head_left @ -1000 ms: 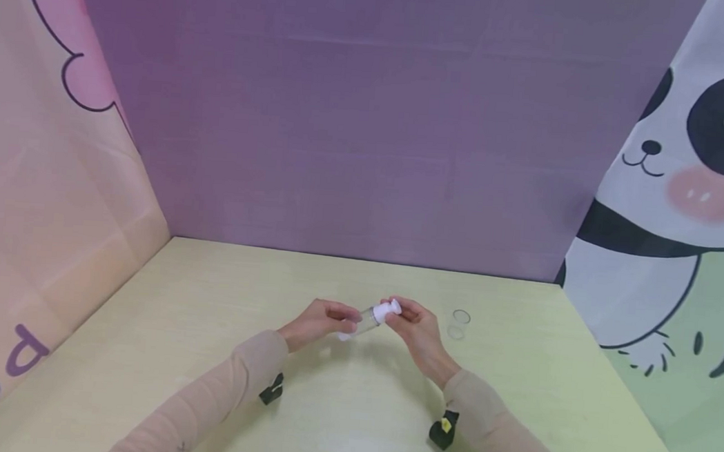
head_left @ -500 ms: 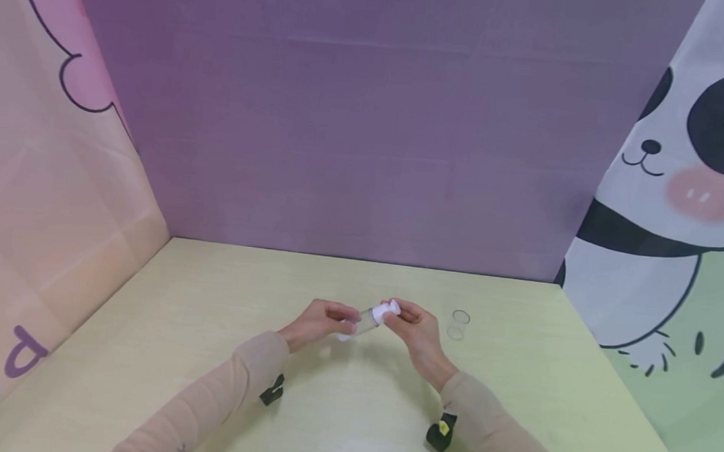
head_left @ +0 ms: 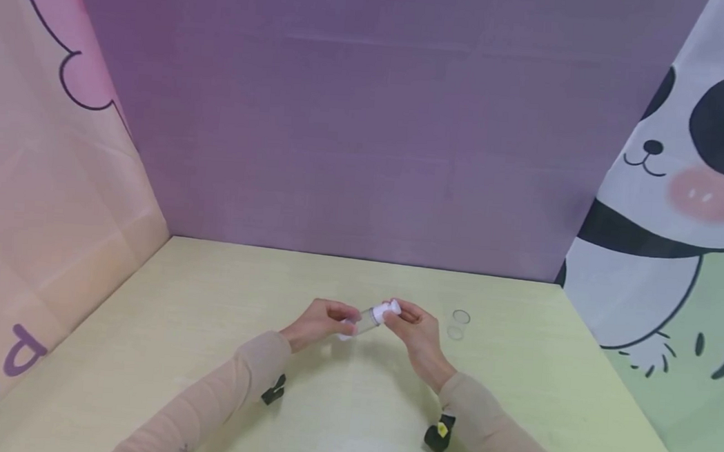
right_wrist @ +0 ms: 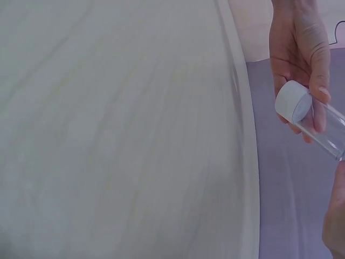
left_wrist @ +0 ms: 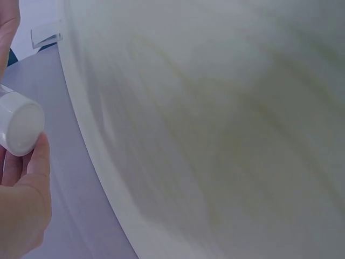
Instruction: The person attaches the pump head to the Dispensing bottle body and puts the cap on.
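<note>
Both hands hold a clear pump bottle (head_left: pixel 367 320) tilted above the table, its white top raised to the right. My left hand (head_left: pixel 320 324) grips the lower end, thumb and fingers on opposite sides. In the right wrist view, that end has a white base (right_wrist: pixel 294 101) below a see-through body (right_wrist: pixel 325 128). My right hand (head_left: pixel 419 334) pinches the white pump top (head_left: pixel 388 310). The left wrist view shows the flat round base (left_wrist: pixel 26 128) beside the left fingers (left_wrist: pixel 39 156). Whatever is inside the bottle is too small to tell.
A clear cap-like cylinder (head_left: pixel 457 325) stands on the pale tabletop (head_left: pixel 350 419), right of the hands. A purple backdrop (head_left: pixel 368 129) rises behind the table, with printed cloths at both sides. Small black devices (head_left: pixel 439 435) hang under the wrists.
Both hands keep the bottle in nearly the same place and tilt. The right wrist has shifted slightly left; the clear cylinder has not moved.
</note>
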### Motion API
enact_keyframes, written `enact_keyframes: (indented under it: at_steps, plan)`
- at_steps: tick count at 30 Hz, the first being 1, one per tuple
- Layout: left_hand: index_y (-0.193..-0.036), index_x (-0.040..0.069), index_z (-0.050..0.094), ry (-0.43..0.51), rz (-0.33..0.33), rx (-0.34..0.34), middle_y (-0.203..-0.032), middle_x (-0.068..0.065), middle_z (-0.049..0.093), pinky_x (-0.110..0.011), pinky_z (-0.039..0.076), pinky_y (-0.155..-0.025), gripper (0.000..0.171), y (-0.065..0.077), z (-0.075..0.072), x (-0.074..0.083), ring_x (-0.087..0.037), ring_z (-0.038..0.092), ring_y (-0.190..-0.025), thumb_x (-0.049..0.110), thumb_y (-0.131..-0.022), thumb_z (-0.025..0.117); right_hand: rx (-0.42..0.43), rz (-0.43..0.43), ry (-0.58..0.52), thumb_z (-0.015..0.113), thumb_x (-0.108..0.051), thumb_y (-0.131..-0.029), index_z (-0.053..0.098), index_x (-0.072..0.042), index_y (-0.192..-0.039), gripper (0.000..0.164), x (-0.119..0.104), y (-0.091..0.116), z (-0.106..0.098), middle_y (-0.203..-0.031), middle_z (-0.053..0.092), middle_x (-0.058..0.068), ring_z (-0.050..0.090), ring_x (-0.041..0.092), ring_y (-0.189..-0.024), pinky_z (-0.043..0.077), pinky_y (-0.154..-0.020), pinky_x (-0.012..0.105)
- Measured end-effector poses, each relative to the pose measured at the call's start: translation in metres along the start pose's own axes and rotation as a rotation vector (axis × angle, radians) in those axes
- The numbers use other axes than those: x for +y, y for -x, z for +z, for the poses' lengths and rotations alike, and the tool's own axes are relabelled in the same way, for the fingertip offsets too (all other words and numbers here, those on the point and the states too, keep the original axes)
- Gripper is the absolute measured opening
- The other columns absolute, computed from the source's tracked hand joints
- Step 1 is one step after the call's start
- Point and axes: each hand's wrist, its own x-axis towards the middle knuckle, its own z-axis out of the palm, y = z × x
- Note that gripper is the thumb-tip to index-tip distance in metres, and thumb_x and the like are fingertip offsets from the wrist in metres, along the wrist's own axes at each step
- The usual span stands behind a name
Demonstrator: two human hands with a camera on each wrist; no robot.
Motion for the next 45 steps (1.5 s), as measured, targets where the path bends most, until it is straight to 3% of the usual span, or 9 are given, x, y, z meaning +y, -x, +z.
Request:
enact_keyframes:
  at_steps: [21, 29, 39, 45]
  plan:
    - [-0.116, 0.014, 0.063, -0.039, 0.015, -0.054, -0.122, -0.007, 0.06, -0.037, 0.046, -0.092, 0.036, -0.002, -0.001, 0.003, -0.019, 0.056, -0.106, 0.024, -0.082, 0.069, -0.083, -0.003, -0.064, 0.065, -0.001, -0.081, 0.053, 0.001, -0.121, 0.042, -0.002, -0.001, -0.005, -0.117, 0.063, 0.011, 0.062, 0.013, -0.1, 0.049, -0.088, 0.027]
    - [-0.119, 0.009, 0.061, 0.0, 0.03, -0.074, -0.124, -0.007, 0.059, -0.039, 0.044, -0.094, 0.039, -0.001, 0.0, 0.005, -0.019, 0.055, -0.108, 0.022, -0.083, 0.067, -0.116, 0.023, -0.11, 0.063, -0.001, -0.083, 0.049, 0.001, -0.125, 0.044, -0.004, -0.001, -0.01, -0.123, 0.058, 0.014, 0.061, 0.013, -0.102, 0.048, -0.089, 0.026]
    - [-0.114, 0.015, 0.064, 0.001, -0.006, -0.064, -0.121, -0.005, 0.06, -0.039, 0.044, -0.094, 0.034, -0.001, 0.001, 0.003, -0.019, 0.055, -0.106, 0.024, -0.082, 0.069, -0.143, 0.031, -0.027, 0.064, -0.005, -0.083, 0.05, -0.001, -0.124, 0.043, -0.005, 0.0, -0.014, -0.125, 0.057, 0.014, 0.06, 0.015, -0.105, 0.047, -0.091, 0.027]
    - [-0.113, 0.015, 0.064, -0.02, 0.016, -0.066, -0.117, -0.005, 0.062, -0.038, 0.046, -0.092, 0.033, 0.0, 0.002, 0.003, -0.018, 0.057, -0.103, 0.023, -0.082, 0.069, -0.174, 0.013, -0.004, 0.063, -0.007, -0.084, 0.049, -0.002, -0.125, 0.044, -0.006, 0.001, -0.015, -0.126, 0.056, 0.014, 0.058, 0.016, -0.107, 0.045, -0.094, 0.028]
